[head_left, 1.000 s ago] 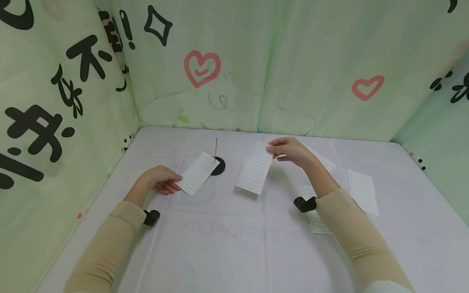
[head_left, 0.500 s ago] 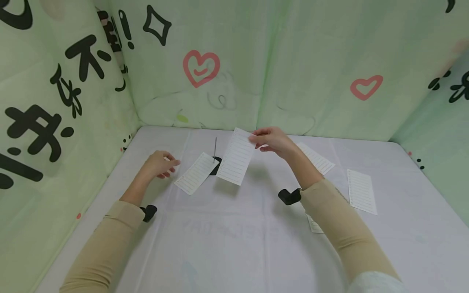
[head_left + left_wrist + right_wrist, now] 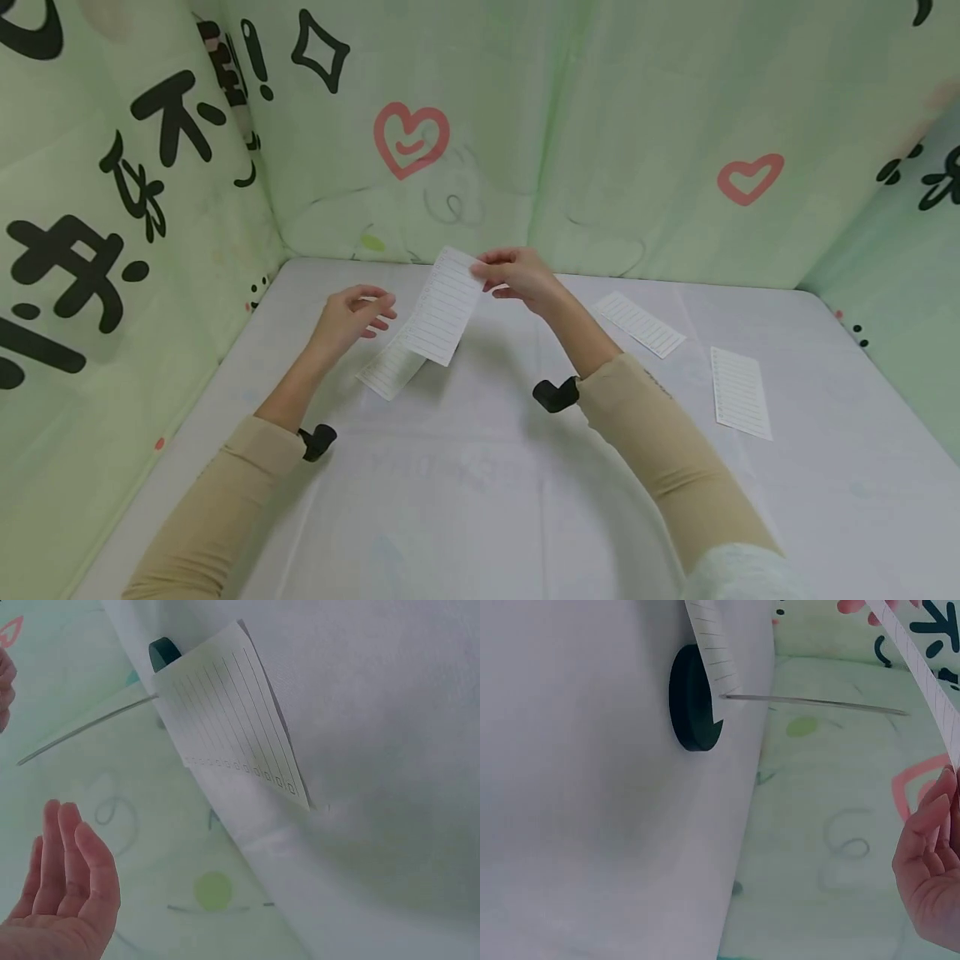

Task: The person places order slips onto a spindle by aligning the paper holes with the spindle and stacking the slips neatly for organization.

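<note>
My right hand (image 3: 522, 277) pinches a lined white paper slip (image 3: 444, 308) near its upper right corner, holding it raised over the table. Beneath it, another lined slip (image 3: 229, 720) is pierced near one corner by the thin metal spike (image 3: 817, 704) of a bill spike. The round dark base (image 3: 690, 705) rests on the table; in the head view the raised slip hides spike and almost all of the base. My left hand (image 3: 351, 317) is left of the raised slip, fingers extended and holding nothing. In the right wrist view the held slip stands apart from the spike's tip.
Two more lined slips lie on the table at the right, one slanted (image 3: 641, 325) and one farther right (image 3: 740, 392). A pale green printed curtain (image 3: 637, 108) rises behind the white-covered table (image 3: 465, 508). Dark wrist cameras sit at both cuffs.
My right hand has carried its slip leftward and up, over the bill spike. My left hand has let go of the pierced slip's lower end and moved up and right.
</note>
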`<act>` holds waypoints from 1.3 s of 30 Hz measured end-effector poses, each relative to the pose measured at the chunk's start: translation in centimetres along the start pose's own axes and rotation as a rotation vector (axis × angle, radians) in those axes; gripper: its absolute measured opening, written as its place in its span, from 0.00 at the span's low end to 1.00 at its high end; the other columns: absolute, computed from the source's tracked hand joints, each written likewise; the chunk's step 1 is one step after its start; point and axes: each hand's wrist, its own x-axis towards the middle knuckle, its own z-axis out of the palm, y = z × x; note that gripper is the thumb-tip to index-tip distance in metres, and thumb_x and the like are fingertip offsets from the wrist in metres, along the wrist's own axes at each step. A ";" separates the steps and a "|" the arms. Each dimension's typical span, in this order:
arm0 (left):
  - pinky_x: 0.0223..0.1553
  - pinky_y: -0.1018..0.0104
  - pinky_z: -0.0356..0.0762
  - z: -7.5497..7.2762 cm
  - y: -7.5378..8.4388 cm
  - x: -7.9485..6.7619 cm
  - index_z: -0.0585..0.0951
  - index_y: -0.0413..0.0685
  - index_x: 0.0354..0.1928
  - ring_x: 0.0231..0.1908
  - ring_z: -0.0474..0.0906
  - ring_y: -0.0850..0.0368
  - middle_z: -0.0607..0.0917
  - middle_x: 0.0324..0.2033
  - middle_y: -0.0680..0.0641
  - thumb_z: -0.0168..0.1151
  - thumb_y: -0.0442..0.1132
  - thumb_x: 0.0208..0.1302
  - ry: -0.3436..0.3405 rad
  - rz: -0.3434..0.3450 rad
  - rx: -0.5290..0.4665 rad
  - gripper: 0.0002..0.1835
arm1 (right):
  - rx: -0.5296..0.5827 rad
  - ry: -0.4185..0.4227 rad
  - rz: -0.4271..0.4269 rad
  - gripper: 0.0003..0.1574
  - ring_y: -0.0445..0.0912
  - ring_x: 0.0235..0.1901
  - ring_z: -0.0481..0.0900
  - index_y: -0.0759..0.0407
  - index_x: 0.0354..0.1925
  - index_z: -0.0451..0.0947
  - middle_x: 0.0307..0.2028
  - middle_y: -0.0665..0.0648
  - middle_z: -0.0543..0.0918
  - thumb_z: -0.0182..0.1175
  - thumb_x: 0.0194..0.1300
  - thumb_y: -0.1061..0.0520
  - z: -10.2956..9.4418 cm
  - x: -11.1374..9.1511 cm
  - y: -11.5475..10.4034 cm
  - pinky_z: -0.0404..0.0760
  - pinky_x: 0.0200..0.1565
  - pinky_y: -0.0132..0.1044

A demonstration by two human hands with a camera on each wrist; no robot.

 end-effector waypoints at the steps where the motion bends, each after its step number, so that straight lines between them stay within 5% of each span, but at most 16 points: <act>1: 0.40 0.60 0.78 0.0 0.1 -0.1 0.74 0.39 0.52 0.39 0.80 0.44 0.82 0.41 0.36 0.55 0.51 0.63 -0.015 -0.013 -0.011 0.24 | 0.007 0.000 -0.007 0.17 0.45 0.28 0.75 0.65 0.46 0.75 0.27 0.51 0.79 0.61 0.59 0.58 0.3 0.0 0.0 0.74 0.33 0.33; 5: 0.44 0.55 0.76 0.1 0.3 -0.2 0.74 0.35 0.51 0.36 0.79 0.49 0.81 0.40 0.39 0.57 0.48 0.62 -0.072 -0.080 -0.060 0.24 | 0.050 0.000 -0.039 0.16 0.44 0.27 0.76 0.66 0.45 0.75 0.25 0.50 0.79 0.61 0.60 0.59 1.2 0.1 -0.1 0.74 0.30 0.31; 11: 0.41 0.64 0.78 -0.5 -0.6 -0.2 0.73 0.28 0.50 0.31 0.76 0.62 0.79 0.33 0.50 0.59 0.41 0.62 -0.123 -0.144 -0.127 0.22 | 0.088 0.004 -0.075 0.13 0.44 0.26 0.76 0.66 0.43 0.75 0.25 0.50 0.79 0.60 0.60 0.60 2.2 0.3 0.0 0.75 0.30 0.31; 29: 0.39 0.68 0.78 -2.5 -1.7 -0.6 0.72 0.28 0.52 0.31 0.78 0.62 0.81 0.28 0.55 0.57 0.41 0.63 -0.172 -0.195 -0.122 0.22 | -0.065 0.007 0.021 0.19 0.44 0.28 0.77 0.64 0.44 0.79 0.31 0.53 0.80 0.63 0.58 0.52 2.7 0.9 0.2 0.76 0.38 0.38; 39: 0.38 0.69 0.77 -2.8 -2.0 -0.5 0.70 0.30 0.54 0.32 0.78 0.61 0.80 0.28 0.56 0.56 0.42 0.64 -0.182 -0.252 -0.129 0.23 | -0.052 -0.016 0.099 0.18 0.44 0.28 0.76 0.64 0.44 0.79 0.32 0.55 0.81 0.61 0.59 0.53 3.0 1.5 0.3 0.74 0.33 0.33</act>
